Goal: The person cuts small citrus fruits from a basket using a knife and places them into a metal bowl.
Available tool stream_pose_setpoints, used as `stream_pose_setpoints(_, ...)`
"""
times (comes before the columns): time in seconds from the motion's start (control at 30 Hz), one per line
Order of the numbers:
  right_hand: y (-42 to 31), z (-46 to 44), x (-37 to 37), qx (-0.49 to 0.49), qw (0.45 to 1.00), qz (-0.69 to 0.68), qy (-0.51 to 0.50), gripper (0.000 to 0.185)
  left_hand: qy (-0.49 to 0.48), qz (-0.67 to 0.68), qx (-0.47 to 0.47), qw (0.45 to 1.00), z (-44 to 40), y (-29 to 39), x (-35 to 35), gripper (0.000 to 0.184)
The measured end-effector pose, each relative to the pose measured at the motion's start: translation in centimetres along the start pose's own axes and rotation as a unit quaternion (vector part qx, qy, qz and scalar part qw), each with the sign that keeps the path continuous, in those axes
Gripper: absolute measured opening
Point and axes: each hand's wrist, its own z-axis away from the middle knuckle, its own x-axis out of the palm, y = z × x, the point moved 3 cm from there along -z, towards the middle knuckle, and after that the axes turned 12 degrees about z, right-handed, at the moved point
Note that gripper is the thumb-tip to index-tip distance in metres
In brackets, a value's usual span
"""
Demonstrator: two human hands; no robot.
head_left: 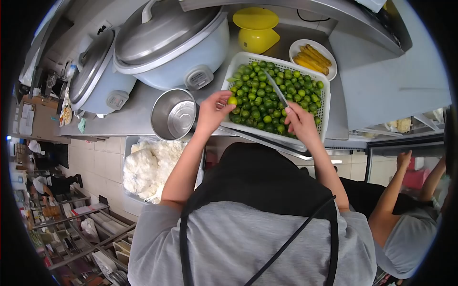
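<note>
A white basket full of small green limes sits on the counter in front of me. At its left edge, my left hand pinches a yellowish lime between its fingertips. My right hand is closed around the handle of a knife. The blade points up and to the left, over the limes. A round metal pot stands left of the basket, close to my left hand, with its handle partly hidden by my forearm.
Two large rice cookers stand at the left. Behind the basket are a yellow kitchen scale and a white plate of yellow, banana-like pieces. A tub of white food is below the counter. Another person works at the right.
</note>
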Motion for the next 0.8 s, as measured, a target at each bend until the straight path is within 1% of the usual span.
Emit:
stream_pose_setpoints(0.03,-0.2,1.0,1.1,-0.002,1.0,-0.029,0.001,0.035,0.022,0.242,-0.031,0.969,0.7,0.2,-0.5,0.036)
stream_pose_setpoints(0.07,-0.5,1.7,2.1,-0.055,0.997,-0.044,0.003,0.035,0.047,0.47,-0.064,0.879,1.3,0.2,-0.7,0.033)
stream_pose_setpoints(0.1,0.2,0.3,1.2,-0.167,0.982,-0.048,0.068,0.035,0.048,0.478,-0.041,0.876,-0.9,0.9,0.9,0.033)
stream_pose_setpoints(0.17,-1.8,2.1,2.1,-0.11,0.986,-0.124,-0.013,0.036,0.076,0.594,-0.054,0.799,-0.2,1.0,1.3,0.03)
stream_pose_setpoints(0.2,-2.5,2.6,2.5,-0.106,0.986,-0.127,-0.016,0.036,0.077,0.592,-0.059,0.8,0.0,1.0,1.3,0.03)
stream_pose_setpoints(0.27,-3.3,3.0,2.8,-0.124,0.987,-0.094,-0.032,0.035,0.095,0.648,-0.075,0.752,0.1,0.8,1.7,0.029)
stream_pose_setpoints(0.3,-3.0,2.9,3.0,-0.123,0.987,-0.093,-0.035,0.035,0.098,0.649,-0.077,0.751,0.2,0.8,1.9,0.029)
stream_pose_setpoints(0.37,-2.9,2.6,3.6,-0.189,0.981,-0.031,-0.011,0.034,0.096,0.647,-0.038,0.755,0.2,1.2,1.9,0.031)
stream_pose_setpoints(0.4,-2.8,2.5,3.8,-0.19,0.981,-0.032,-0.013,0.034,0.098,0.647,-0.039,0.756,0.3,1.2,1.9,0.031)
stream_pose_setpoints(0.47,-2.9,2.6,4.0,-0.207,0.978,-0.035,0.014,0.033,0.1,0.639,-0.031,0.762,0.4,1.3,1.9,0.03)
stream_pose_setpoints(0.5,-3.0,2.5,4.0,-0.207,0.978,-0.035,0.013,0.033,0.101,0.639,-0.032,0.762,0.4,1.5,1.8,0.03)
stream_pose_setpoints(0.57,-3.0,2.5,3.7,-0.164,0.984,-0.068,0.017,0.033,0.093,0.659,-0.039,0.745,0.6,2.2,1.5,0.029)
stream_pose_setpoints(0.67,-3.1,2.4,3.4,-0.149,0.987,-0.056,0.016,0.033,0.088,0.666,-0.036,0.74,0.6,2.4,1.4,0.028)
stream_pose_setpoints(0.8,-3.2,2.5,3.4,-0.159,0.986,-0.046,0.025,0.033,0.092,0.646,-0.006,0.758,0.4,1.8,1.6,0.026)
